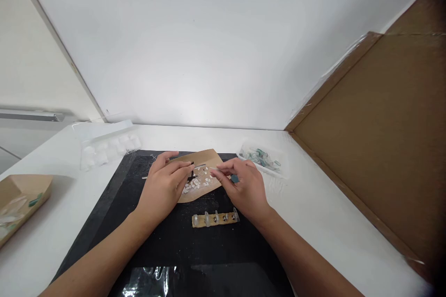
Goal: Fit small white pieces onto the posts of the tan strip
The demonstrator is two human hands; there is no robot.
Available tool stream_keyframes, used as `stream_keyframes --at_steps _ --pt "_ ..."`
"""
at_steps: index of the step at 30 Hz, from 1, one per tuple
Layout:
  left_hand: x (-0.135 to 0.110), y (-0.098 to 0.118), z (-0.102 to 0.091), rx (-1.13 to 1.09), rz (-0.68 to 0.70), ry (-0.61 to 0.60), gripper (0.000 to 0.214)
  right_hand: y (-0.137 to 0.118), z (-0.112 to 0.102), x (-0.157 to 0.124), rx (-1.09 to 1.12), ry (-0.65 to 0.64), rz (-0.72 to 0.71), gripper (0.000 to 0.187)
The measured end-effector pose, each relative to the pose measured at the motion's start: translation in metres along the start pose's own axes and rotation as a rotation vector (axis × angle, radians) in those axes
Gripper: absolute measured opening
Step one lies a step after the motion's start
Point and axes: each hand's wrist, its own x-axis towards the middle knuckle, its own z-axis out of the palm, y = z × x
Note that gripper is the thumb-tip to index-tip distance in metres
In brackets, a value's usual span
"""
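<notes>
My left hand (165, 183) is over the left part of a brown paper tray (209, 155), its thumb and fingers closed on a small black object (191, 174) whose kind I cannot make out. A thin pale stick end (144, 177) shows left of that hand. From the right, my right hand (245, 185) reaches over the tray with thumb and forefinger pinched; what lies between them is too small to name. Small white flakes (195, 184) are scattered in the tray. Nearer to me lies a tan strip (202, 223) with several clear pieces standing on it and small shiny bits between.
A black mat (167, 246) covers the table's middle. A clear box (282, 171) of clear and green pieces is at the right. A clear compartment case (108, 148) stands back left, a brown paper tray (42, 185) at far left. A cardboard panel (376, 125) borders the right side.
</notes>
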Motion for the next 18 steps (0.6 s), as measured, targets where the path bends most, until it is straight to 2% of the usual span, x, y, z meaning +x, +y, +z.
stream_keyframes --at_steps 3,7,13,18 --pt "-0.001 0.000 0.002 -0.010 -0.008 -0.008 0.020 0.000 0.001 -0.002 -0.025 -0.020 -0.071 0.024" --pt "-0.001 0.006 -0.001 -0.058 -0.011 0.007 0.019 0.000 0.002 -0.003 -0.052 0.004 -0.154 0.025" --pt "0.003 0.025 -0.009 -0.375 -0.071 -0.003 0.017 -0.002 0.000 -0.004 0.040 0.037 -0.309 0.022" --pt "0.006 0.034 -0.014 -0.524 -0.204 -0.047 0.017 -0.005 -0.006 -0.005 0.042 0.043 -0.376 0.023"
